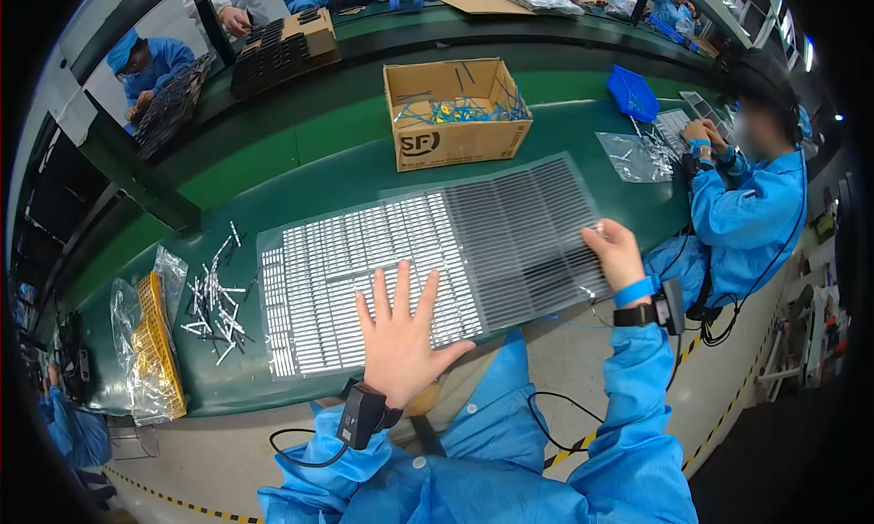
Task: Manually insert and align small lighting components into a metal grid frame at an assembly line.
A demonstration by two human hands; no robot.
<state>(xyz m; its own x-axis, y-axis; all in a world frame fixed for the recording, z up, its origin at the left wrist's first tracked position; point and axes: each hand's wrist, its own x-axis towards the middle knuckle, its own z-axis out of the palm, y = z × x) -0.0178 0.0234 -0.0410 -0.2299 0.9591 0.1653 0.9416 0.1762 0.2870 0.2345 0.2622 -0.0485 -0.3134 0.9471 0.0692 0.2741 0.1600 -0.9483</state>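
My left hand (401, 346) lies flat, fingers spread and pointing away from me, on a clear sheet with rows of short white strips (364, 251). To its right, a clear sheet with rows of dark grey strips (510, 223) meets or overlaps the white-striped part; I cannot tell whether they are one piece. At the right edge of this dark-striped sheet, my right hand (619, 255) is closed in a pinch, thumb on top. The sheet's right side looks slightly raised and blurred there.
Loose white and black strips (218, 301) lie left of the sheets, beside a yellow tray (155, 342) in clear plastic. Beyond stands an open cardboard box (464, 142) with blue and yellow pieces. At right are a clear bag (637, 158), a blue scoop-like bin (633, 94) and a co-worker (746, 178).
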